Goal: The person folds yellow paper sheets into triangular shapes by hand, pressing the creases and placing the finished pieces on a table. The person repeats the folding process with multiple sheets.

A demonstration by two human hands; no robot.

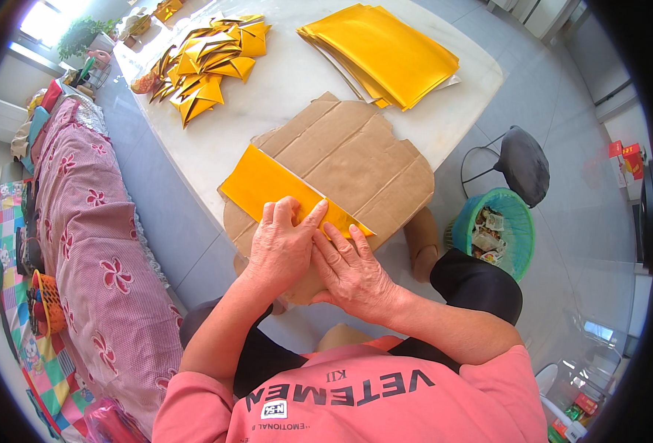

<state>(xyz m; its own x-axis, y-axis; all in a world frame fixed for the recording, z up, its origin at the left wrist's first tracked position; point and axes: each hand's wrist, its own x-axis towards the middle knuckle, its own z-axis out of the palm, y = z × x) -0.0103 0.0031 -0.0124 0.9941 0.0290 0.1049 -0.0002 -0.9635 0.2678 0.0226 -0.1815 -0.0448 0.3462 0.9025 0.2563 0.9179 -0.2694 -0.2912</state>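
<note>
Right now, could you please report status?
Left hand, right hand on gold sheet. Sheet atop cardboard, seemingly folded. Gold stack beyond, not in the way.

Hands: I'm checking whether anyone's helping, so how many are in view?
2: the left hand and the right hand, both touching the gold sheet on the cardboard. No others show.

Bright gold, that sheet [267, 184], same as the stack [385, 55] — the cardboard [341, 155] plain brown, the shirt [481, 402] coral pink, the basket [523, 251] green — and this dusty-pink cover [83, 314] is strewn with white-edged flowers [116, 275].
</note>
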